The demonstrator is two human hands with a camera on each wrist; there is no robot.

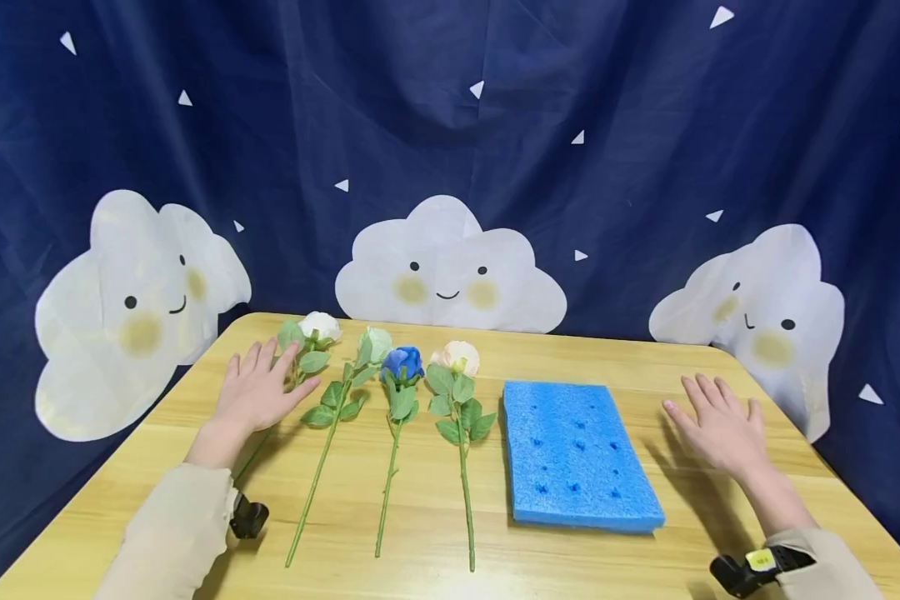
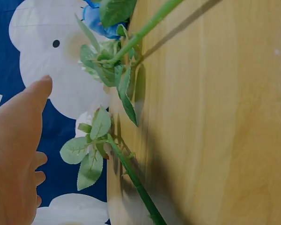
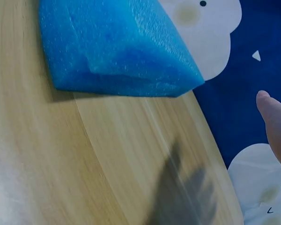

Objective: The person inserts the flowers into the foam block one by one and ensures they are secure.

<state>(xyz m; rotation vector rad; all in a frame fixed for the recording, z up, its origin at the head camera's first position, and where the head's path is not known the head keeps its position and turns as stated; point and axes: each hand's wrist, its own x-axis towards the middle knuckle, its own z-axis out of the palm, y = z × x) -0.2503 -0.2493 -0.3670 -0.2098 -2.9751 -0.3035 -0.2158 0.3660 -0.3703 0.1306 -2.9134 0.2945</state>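
My left hand (image 1: 258,392), fingers spread, hovers over the stem of the white rose (image 1: 320,326) at the left. To its right lie a pale green rose (image 1: 376,343), a blue rose (image 1: 402,363) and a cream-pink rose (image 1: 461,357), with their stems toward me. My right hand (image 1: 723,425) is held above the table with straight fingers and nothing in it, to the right of a blue foam block (image 1: 579,475). Several small holes dot the block's top. In the left wrist view, the white rose's leaves (image 2: 90,171) show beyond the thumb.
The wooden table (image 1: 420,575) has rounded far corners. Behind it hangs a dark blue curtain (image 1: 405,100) printed with smiling white clouds and small triangles. A small black camera (image 1: 249,517) is strapped to the left wrist, another (image 1: 737,575) to the right.
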